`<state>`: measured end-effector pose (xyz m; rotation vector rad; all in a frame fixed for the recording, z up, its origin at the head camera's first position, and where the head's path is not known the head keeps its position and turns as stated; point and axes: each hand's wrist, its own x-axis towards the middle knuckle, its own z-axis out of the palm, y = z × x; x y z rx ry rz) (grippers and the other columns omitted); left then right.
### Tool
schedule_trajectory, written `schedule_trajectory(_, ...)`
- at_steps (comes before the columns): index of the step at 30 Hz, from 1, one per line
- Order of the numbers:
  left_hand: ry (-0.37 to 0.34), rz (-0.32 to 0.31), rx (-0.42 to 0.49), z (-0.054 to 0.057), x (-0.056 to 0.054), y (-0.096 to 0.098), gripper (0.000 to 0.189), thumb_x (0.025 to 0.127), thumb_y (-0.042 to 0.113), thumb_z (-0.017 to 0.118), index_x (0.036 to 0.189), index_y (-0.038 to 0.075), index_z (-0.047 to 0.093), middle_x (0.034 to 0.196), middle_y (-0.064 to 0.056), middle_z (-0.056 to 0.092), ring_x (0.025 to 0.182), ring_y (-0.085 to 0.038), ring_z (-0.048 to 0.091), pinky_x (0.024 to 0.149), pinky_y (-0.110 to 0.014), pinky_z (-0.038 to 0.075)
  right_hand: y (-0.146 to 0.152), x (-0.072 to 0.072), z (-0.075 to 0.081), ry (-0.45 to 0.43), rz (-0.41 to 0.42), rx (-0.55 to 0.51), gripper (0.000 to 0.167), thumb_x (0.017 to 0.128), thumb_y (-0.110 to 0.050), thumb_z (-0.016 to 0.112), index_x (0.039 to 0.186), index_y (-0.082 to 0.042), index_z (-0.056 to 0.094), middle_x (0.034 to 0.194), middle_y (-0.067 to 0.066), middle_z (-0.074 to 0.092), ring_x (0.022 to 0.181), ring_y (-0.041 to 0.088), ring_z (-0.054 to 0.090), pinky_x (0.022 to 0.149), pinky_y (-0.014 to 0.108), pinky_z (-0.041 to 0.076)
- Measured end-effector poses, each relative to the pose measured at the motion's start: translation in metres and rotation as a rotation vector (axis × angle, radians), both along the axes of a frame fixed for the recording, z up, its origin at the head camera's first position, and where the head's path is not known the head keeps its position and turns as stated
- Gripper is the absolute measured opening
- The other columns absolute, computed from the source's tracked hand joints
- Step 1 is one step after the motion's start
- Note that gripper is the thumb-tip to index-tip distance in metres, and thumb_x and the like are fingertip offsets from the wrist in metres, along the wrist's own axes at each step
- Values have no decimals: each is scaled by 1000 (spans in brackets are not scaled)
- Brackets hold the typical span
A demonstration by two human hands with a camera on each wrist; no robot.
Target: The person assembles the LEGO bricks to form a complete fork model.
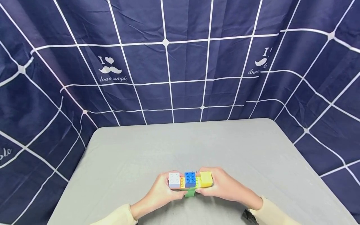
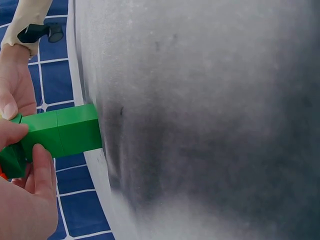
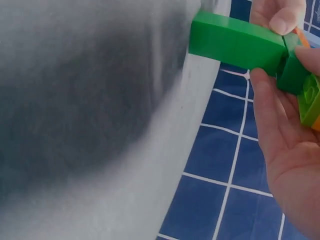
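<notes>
A structure of toy building bricks is held between both hands near the table's front. Along its top, a white brick (image 1: 174, 179) sits at the left, a blue brick (image 1: 190, 179) in the middle and a yellow brick (image 1: 206, 178) at the right. Lower orange and light-green studs show between them. Beneath is a column of green bricks (image 2: 65, 131), its far end seeming to meet the tabletop in the wrist views. My left hand (image 1: 167, 189) grips the left end, my right hand (image 1: 220, 186) the right end, with fingers and thumbs around the upper bricks and column top.
The grey tabletop (image 1: 168, 143) extends behind and beside the hands. A dark blue curtain (image 1: 185, 62) with white grid lines hangs at its back and sides. A black device (image 1: 248, 216) sits at the right sleeve.
</notes>
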<state>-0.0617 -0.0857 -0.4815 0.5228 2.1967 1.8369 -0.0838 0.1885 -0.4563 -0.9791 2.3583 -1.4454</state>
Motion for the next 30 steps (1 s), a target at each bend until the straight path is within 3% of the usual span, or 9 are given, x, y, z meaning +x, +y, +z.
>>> schedule_trajectory(9, -10, -22, -2, 0, 0, -1, 40, 84, 5, 93, 120, 7, 77, 109, 5, 80, 102, -13, 74, 89, -27, 59, 2, -1, -3, -52, -27, -2, 26, 89, -20, 92, 97, -18, 67, 76, -10, 61, 66, 3, 53, 56, 22, 46)
schedule_trajectory(20, -10, -29, 43, -2, -1, -2, 36, 82, 0, 92, 114, 6, 76, 106, 3, 78, 95, -13, 72, 82, -26, 61, 0, 0, 0, 7, -9, 37, 27, 88, -19, 92, 104, -22, 71, 84, -11, 69, 71, 4, 59, 60, 25, 52)
schedule_trajectory(30, 20, -12, -2, -2, 0, -2, 29, 83, 8, 96, 106, 9, 79, 95, 6, 79, 83, -9, 69, 76, -25, 59, 1, 0, -3, -5, -21, 38, 27, 87, -17, 92, 104, -21, 72, 84, -11, 70, 71, 4, 59, 60, 25, 52)
